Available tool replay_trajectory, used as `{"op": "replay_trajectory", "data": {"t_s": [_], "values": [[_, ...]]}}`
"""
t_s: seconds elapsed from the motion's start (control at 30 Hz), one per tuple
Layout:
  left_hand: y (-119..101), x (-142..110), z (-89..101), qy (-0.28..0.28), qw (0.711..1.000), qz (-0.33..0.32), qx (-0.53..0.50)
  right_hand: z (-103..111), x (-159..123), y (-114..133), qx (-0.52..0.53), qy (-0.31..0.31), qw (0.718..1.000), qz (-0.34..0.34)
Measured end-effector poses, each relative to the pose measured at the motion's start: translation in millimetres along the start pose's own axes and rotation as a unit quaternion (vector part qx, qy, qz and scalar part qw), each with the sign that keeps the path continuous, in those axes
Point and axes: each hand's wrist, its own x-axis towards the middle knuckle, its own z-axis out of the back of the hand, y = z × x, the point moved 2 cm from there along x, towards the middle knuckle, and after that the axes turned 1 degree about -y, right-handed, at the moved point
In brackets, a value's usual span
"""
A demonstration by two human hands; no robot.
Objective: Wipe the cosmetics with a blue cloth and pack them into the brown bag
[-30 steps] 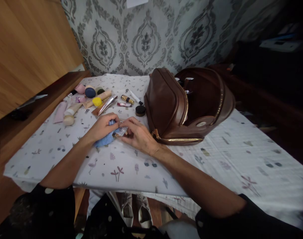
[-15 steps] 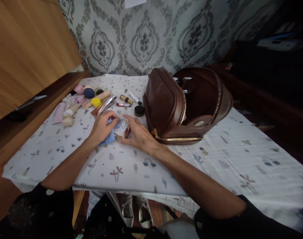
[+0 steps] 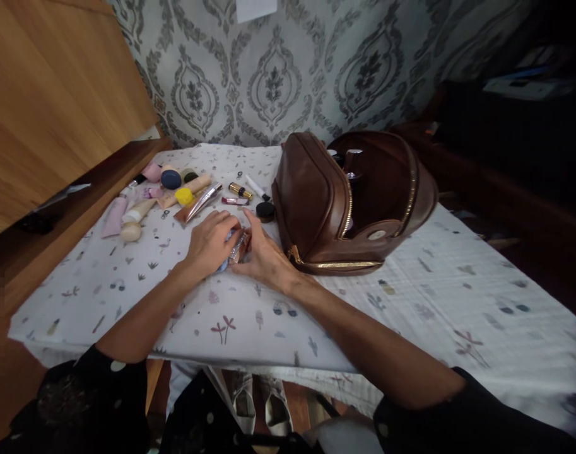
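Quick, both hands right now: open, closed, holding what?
Left hand: closed over the blue cloth, at the glittery box.
Right hand: closed on the glittery box, thumb and fingers around it.

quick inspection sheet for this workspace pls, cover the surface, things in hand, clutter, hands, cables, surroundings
Surface: patterned white tablecloth, wrinkled at the right.
Things in hand: glittery box and blue cloth, both largely hidden.
Clutter: cosmetics at the back left, including a pink tube, yellow lid and silver tube; black round jar beside an unzipped brown bag with items inside.
Hands: left hand over the blue cloth; right hand around the glittery box, close together.
Cables: nothing seen; the far right is too dark to tell.
Surroundings: patterned wallpaper behind, wooden panel at left, shoes below the table edge.
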Motion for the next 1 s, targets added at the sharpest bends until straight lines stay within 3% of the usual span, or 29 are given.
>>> {"op": "replay_trajectory", "data": {"t_s": [0.27,0.53,0.77,1.0], "values": [[-6,-4,5.3,0.081,0.984,-0.130,-0.092,1,3,-1,0.000,0.010,1.000,0.002],[-3,-4,16.6,0.146,0.952,-0.110,-0.246,1,2,-1,-0.011,0.017,1.000,-0.006],[-3,-7,15.6,0.102,0.963,-0.095,-0.232,3,2,3,-0.031,0.023,0.999,-0.019],[8,-6,7.9,0.000,0.990,0.002,-0.144,2,1,6,-0.043,0.017,0.999,-0.023]]}}
